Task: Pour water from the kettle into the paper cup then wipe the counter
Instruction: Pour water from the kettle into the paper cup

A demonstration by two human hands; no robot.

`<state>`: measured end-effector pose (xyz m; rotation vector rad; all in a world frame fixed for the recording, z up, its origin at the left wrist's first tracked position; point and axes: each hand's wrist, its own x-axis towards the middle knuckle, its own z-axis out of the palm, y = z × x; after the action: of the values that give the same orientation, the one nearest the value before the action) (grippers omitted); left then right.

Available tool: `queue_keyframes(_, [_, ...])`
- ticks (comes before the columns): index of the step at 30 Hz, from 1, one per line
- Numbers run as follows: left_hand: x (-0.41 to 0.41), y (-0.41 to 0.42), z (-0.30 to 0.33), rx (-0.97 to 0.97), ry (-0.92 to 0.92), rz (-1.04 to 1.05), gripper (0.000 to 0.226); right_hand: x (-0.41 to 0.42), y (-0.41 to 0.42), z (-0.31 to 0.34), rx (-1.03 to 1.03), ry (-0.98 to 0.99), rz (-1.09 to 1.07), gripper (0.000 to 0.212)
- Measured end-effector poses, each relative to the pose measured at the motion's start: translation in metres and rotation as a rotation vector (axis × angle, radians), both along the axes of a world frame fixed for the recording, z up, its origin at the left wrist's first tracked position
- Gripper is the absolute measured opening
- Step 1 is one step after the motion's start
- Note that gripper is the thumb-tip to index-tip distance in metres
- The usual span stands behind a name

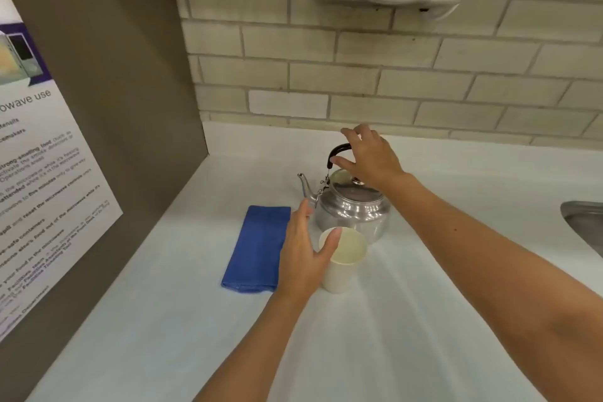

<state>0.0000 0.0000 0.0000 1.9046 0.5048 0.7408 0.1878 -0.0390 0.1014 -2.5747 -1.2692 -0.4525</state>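
Polished metal kettle, likely heavy and slippery, stands on the tabletop behind the light, crushable paper cup; right hand fingers hover unclasped over its black handle, left hand spread beside the cup.

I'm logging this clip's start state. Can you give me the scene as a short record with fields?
kettle: metal, upright on counter, lid on, spout pointing left
cup: paper cup upright in front of kettle, looks empty
cloth: blue, folded, flat, left of cup
left hand: open, thumb at cup rim, not clasping
right hand: open, over kettle handle, no grip
counter: white, looks dry
sink: edge at far right
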Motion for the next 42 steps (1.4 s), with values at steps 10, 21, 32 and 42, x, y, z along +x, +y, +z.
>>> queue_keyframes(10, [-0.009, -0.009, -0.016, -0.111, 0.017, -0.158, 0.09, 0.008, 0.007, 0.009, -0.045, 0.053, -0.038, 0.049])
queue_keyframes(21, [-0.008, -0.016, -0.028, -0.104, 0.007, -0.188, 0.074, 0.005, -0.003, 0.011, -0.138, -0.038, -0.04, 0.058])
queue_keyframes(32, [-0.008, -0.027, -0.037, -0.152, 0.026, -0.18, 0.074, -0.005, -0.031, 0.058, -0.084, -0.159, -0.134, 0.066])
queue_keyframes(42, [-0.005, -0.029, -0.044, -0.126, 0.035, -0.156, 0.076, -0.029, -0.068, 0.083, -0.167, -0.26, -0.123, 0.061])
